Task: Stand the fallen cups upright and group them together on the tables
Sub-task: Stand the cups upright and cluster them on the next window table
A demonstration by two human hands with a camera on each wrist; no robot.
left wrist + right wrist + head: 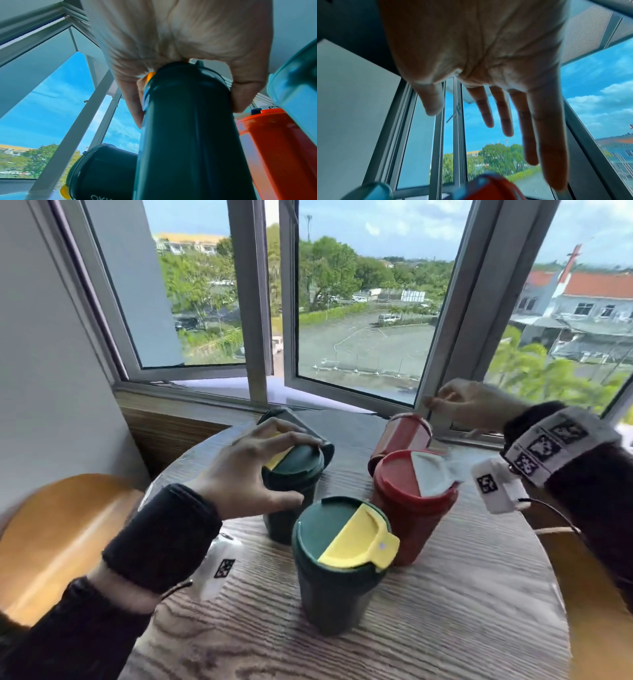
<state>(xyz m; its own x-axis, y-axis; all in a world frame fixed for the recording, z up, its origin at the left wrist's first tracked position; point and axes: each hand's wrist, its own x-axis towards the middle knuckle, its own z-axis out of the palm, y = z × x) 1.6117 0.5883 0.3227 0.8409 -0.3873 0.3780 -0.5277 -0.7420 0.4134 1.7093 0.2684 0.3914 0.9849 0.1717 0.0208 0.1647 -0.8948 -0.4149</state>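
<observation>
On the round wooden table (445,628), my left hand (274,469) grips the lid of an upright green cup (291,491) from above; its fingers (135,108) curl round the cup's (185,128) rim. Behind it a second green cup (320,445) lies on its side (102,171). A third green cup (339,559) with a yellow flap stands at the front. An upright red cup (411,508) with a white flap stands at the right. Behind that lies a fallen red cup (400,436). My right hand (455,405) hovers open above it, fingers (488,115) spread, holding nothing.
A window frame (442,344) and sill (205,395) run along the table's far edge, close behind the fallen cups. Wooden chair backs stand at the left (51,542) and right (596,611). Bare tabletop shows in front of the cups.
</observation>
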